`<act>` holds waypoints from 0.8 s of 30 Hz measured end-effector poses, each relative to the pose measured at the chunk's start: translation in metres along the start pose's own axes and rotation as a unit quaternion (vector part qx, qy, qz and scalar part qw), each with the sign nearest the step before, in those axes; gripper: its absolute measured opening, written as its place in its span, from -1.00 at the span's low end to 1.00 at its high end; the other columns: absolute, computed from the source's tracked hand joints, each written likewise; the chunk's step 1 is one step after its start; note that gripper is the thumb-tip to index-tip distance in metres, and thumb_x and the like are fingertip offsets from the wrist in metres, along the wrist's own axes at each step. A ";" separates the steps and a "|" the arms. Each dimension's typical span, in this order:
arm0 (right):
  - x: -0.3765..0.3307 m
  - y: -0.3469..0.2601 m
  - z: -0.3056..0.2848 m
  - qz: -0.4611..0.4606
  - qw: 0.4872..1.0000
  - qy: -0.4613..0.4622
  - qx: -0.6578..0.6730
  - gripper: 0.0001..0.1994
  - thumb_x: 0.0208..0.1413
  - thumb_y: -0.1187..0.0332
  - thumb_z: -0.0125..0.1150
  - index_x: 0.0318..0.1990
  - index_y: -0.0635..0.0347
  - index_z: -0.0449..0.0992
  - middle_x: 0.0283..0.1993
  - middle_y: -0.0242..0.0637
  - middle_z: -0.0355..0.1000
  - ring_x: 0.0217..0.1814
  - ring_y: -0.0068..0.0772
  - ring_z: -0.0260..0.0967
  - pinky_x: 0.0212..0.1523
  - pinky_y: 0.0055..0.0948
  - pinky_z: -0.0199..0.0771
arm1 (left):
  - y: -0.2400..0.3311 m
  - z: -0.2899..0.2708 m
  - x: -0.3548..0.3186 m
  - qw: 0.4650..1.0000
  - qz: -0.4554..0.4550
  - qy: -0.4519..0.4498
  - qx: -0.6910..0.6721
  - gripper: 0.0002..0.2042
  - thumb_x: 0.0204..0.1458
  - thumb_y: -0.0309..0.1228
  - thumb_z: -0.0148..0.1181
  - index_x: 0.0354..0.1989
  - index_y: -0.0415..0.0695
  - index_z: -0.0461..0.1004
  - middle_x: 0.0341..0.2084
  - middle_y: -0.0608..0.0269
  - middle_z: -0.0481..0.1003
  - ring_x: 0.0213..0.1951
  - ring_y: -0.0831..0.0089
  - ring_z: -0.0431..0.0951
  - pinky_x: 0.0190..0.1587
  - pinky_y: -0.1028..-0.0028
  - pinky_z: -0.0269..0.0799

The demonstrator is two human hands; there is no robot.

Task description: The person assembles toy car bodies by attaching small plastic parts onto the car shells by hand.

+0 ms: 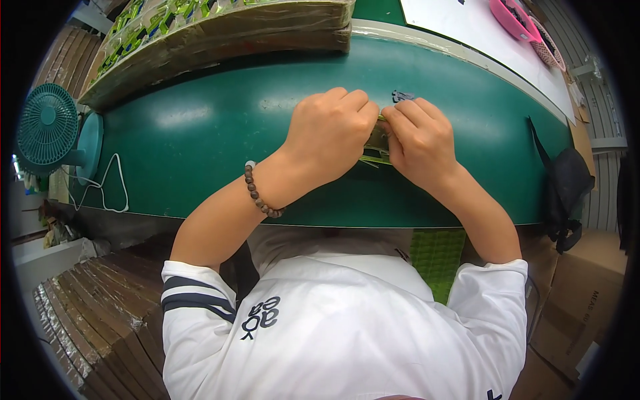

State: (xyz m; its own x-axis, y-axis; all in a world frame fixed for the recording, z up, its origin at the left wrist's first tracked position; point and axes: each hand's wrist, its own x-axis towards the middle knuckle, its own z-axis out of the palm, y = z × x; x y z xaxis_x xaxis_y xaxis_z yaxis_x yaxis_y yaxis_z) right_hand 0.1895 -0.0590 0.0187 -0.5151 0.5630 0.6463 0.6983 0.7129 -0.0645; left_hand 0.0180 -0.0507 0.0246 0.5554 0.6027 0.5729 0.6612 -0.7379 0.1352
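My left hand (330, 133) and my right hand (421, 137) meet over the green tabletop (220, 177), a little right of the middle. Between them they grip a small piece with bright yellow-green edges (377, 157) and a darker, see-through-looking middle. My fingers cover most of it, so its exact kind does not show. Both hands are closed, with thumbs and fingertips pinching its upper part. Just beyond my right hand, several small dark grey parts (402, 97) lie on the tabletop. A beaded bracelet (257, 193) circles my left wrist.
A cardboard tray (233, 37) of yellow-green pieces stands at the far left. Nearer the left edge are a teal fan (48, 127) and its white cable (121, 183). A pink basket (515, 20) sits at the far right, and a black bag (570, 180) hangs at the right edge.
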 end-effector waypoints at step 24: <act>-0.008 0.012 -0.019 0.220 0.810 0.150 0.523 -0.38 -0.09 0.48 0.36 0.14 0.45 0.22 0.12 0.00 0.29 0.08 -0.33 0.31 0.11 -0.37 0.36 | 0.002 -0.006 0.016 0.812 -0.237 0.358 -0.395 -0.48 -0.30 -0.63 0.30 -0.04 -0.16 0.34 -0.08 0.23 0.38 -0.11 0.31 0.37 0.02 0.32 0.20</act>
State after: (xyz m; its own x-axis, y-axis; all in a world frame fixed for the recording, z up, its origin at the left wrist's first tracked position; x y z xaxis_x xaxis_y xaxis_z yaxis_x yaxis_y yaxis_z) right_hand 0.2113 -0.0627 0.0271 -0.0784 0.8437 0.5311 -0.1030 0.5230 -0.8461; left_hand 0.0253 -0.0446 0.0386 -0.2894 0.7532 0.5907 0.0281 -0.6102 0.7918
